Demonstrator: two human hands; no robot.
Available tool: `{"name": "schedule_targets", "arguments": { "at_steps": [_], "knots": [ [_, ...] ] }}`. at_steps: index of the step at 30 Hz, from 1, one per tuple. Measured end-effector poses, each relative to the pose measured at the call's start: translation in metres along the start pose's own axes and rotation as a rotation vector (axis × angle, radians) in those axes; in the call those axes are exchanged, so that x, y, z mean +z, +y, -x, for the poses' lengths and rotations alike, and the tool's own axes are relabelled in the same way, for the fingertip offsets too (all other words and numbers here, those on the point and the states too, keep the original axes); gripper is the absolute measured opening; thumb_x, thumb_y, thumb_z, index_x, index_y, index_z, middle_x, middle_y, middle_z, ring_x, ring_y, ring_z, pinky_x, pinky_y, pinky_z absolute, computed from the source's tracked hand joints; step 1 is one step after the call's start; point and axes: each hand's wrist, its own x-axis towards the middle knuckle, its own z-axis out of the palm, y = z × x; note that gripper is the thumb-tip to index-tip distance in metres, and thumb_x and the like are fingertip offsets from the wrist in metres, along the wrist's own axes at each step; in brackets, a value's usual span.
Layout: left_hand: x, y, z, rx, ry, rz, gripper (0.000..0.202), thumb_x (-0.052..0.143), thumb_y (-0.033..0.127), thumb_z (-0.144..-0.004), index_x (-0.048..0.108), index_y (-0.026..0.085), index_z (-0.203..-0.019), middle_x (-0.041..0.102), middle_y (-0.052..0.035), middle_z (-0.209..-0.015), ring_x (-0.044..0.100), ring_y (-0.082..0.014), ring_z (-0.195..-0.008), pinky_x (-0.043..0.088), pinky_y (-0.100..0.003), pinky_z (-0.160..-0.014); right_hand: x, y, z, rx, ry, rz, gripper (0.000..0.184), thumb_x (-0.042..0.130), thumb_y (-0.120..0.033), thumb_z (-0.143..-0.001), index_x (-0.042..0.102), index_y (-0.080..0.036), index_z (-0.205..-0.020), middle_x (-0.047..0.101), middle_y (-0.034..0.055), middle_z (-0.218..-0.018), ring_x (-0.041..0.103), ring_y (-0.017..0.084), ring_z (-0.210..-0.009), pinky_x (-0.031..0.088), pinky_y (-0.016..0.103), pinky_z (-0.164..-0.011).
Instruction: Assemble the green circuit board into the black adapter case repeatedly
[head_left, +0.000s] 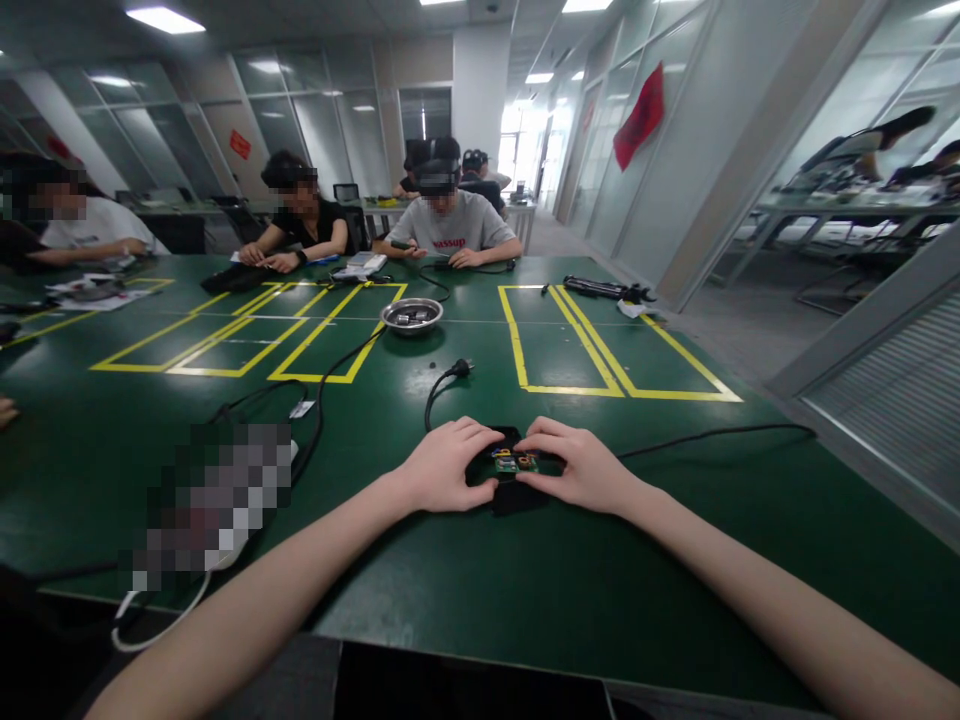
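Observation:
In front of me on the green table, a small green circuit board [507,464] with coils and coloured wires sits within a black plastic casing [517,498]. My left hand [450,468] is closed round the left side of this casing, thumb near and fingers at the far edge. From the opposite side, my right hand [583,466] grips its right end in the same way, fingertips close to the board. Beyond my left hand lies a black power plug [461,368], its cord running back toward the casing. Another black cable [720,432] stretches right from behind my right hand.
A metal bowl [412,316] holding small metallic parts stands further back. Yellow tape outlines [352,378] mark the table [675,520]. At left lies a blurred-out item [217,500] among cables. A black folded tripod-like item [607,288] rests far right. Several people sit across the table.

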Motion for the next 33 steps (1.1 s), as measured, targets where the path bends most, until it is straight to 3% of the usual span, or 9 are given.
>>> {"name": "schedule_targets", "arguments": {
  "at_steps": [8,13,19,23,28,33],
  "knots": [
    [-0.001,-0.012,0.001,-0.025,0.045,0.170,0.042,0.070,0.030,-0.083,0.065,0.021,-0.124,0.072,-0.0102,-0.123,0.067,-0.0268,-0.116,0.056,-0.041,-0.101,-0.006,0.011,-0.001,0.082,-0.092,-0.263,0.031,0.058,-0.029,-0.097,0.073,-0.020,-0.123,0.071,0.0087,-0.103,0.069,0.021,-0.091,0.055,0.036,-0.082],
    [0.003,-0.018,0.001,0.012,0.089,0.250,0.039,0.075,0.031,-0.083,0.068,0.019,-0.120,0.073,-0.0110,-0.121,0.067,-0.0266,-0.117,0.054,-0.041,-0.104,-0.004,0.015,-0.001,0.207,-0.062,-0.215,0.024,0.064,-0.039,-0.093,0.074,-0.019,-0.103,0.071,0.0053,-0.085,0.064,0.019,-0.075,0.051,0.033,-0.070],
    [0.004,-0.020,0.001,0.035,0.067,0.269,0.045,0.082,0.034,-0.080,0.069,0.021,-0.121,0.073,-0.0104,-0.124,0.066,-0.0270,-0.121,0.053,-0.042,-0.107,-0.003,0.011,-0.003,0.321,-0.004,-0.345,0.032,0.069,-0.050,-0.088,0.073,-0.019,-0.094,0.067,0.0022,-0.076,0.059,0.017,-0.069,0.049,0.030,-0.064],
    [0.004,-0.026,0.001,0.040,0.079,0.281,0.046,0.085,0.035,-0.079,0.071,0.020,-0.120,0.073,-0.0118,-0.124,0.067,-0.0280,-0.122,0.053,-0.042,-0.107,-0.003,0.010,-0.004,0.324,-0.022,-0.357,0.035,0.068,-0.053,-0.089,0.074,-0.019,-0.083,0.067,0.0027,-0.073,0.059,0.017,-0.067,0.048,0.030,-0.064],
    [0.004,-0.027,-0.001,0.071,0.126,0.261,0.044,0.085,0.039,-0.080,0.073,0.018,-0.116,0.074,-0.0126,-0.119,0.068,-0.0272,-0.118,0.054,-0.041,-0.104,-0.001,0.014,-0.005,0.267,-0.008,-0.259,0.035,0.066,-0.052,-0.092,0.075,-0.019,-0.083,0.069,0.0039,-0.074,0.060,0.017,-0.067,0.047,0.030,-0.063],
    [-0.002,-0.020,-0.001,-0.017,0.201,0.163,0.029,0.076,0.039,-0.088,0.072,0.020,-0.110,0.073,-0.0091,-0.112,0.068,-0.0248,-0.108,0.056,-0.039,-0.095,0.008,0.016,-0.005,0.225,0.068,-0.129,0.029,0.065,-0.045,-0.095,0.073,-0.019,-0.089,0.071,0.0048,-0.079,0.062,0.017,-0.067,0.049,0.031,-0.064]
  ]
}}
